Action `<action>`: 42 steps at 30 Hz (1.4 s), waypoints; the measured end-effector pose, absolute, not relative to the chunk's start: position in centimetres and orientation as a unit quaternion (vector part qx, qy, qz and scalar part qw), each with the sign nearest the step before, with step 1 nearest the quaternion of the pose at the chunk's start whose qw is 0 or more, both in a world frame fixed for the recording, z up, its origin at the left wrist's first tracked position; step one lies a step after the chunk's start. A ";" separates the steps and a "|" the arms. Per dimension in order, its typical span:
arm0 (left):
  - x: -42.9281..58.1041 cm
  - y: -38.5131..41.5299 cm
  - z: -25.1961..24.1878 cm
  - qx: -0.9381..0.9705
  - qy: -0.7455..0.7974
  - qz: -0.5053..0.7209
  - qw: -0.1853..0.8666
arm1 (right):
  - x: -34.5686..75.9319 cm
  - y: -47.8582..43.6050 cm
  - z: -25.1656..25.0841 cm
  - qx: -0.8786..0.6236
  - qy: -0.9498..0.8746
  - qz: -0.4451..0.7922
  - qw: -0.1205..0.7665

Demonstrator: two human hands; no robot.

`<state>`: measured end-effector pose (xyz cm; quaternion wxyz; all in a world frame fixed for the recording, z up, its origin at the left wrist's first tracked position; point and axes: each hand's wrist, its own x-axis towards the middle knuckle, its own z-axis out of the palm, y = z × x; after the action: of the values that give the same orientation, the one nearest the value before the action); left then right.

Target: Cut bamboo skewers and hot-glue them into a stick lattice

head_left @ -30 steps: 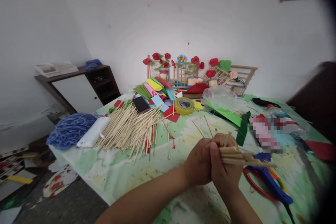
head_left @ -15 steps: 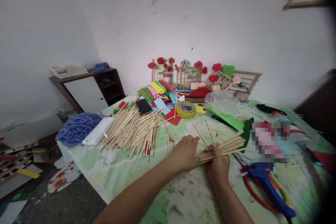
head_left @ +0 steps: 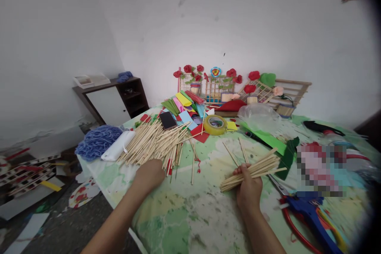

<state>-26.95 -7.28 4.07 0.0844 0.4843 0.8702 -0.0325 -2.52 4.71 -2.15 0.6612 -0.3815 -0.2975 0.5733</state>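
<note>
A bundle of thin wooden sticks (head_left: 262, 165) is gripped in my right hand (head_left: 249, 186), the thumb lying across the top. The sticks slant up to the right, and their ends fan out unevenly. My left hand (head_left: 151, 175) is at the near edge of a large loose pile of wooden sticks (head_left: 151, 139). Its back faces me and its fingers are curled down out of sight, so a hold on any stick cannot be made out. A few single sticks lie on the tablecloth (head_left: 208, 206) between the pile and the bundle.
Blue yarn (head_left: 99, 141), a white glue gun-like object (head_left: 119, 145), a phone (head_left: 168, 120) and a tape roll (head_left: 215, 124) surround the pile. Blue-handled cutters (head_left: 312, 216) and scissors (head_left: 278, 184) lie right. Stick frames with paper flowers (head_left: 220, 87) lean on the wall.
My left hand has left the bundle and moved left to the stick pile. My right hand keeps holding the bundle. The view has shifted slightly left.
</note>
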 end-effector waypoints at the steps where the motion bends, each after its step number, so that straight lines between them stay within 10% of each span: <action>1: -26.6 -7.1 4.1 0.497 0.862 -0.010 0.098 | -2.5 4.7 -2.2 -0.382 -0.298 0.574 0.660; 12: -27.9 -5.3 2.8 0.494 0.846 0.169 0.108 | -2.4 4.7 -2.1 -0.380 -0.299 0.575 0.660; 42: -32.1 -1.6 4.2 0.485 0.852 0.111 0.159 | -2.4 4.6 -1.9 -0.398 -0.305 0.580 0.642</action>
<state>-32.10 -1.61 4.18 0.1588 0.4855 0.8524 0.1115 -2.38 4.64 -1.86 0.6416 -0.3981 -0.3050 0.5804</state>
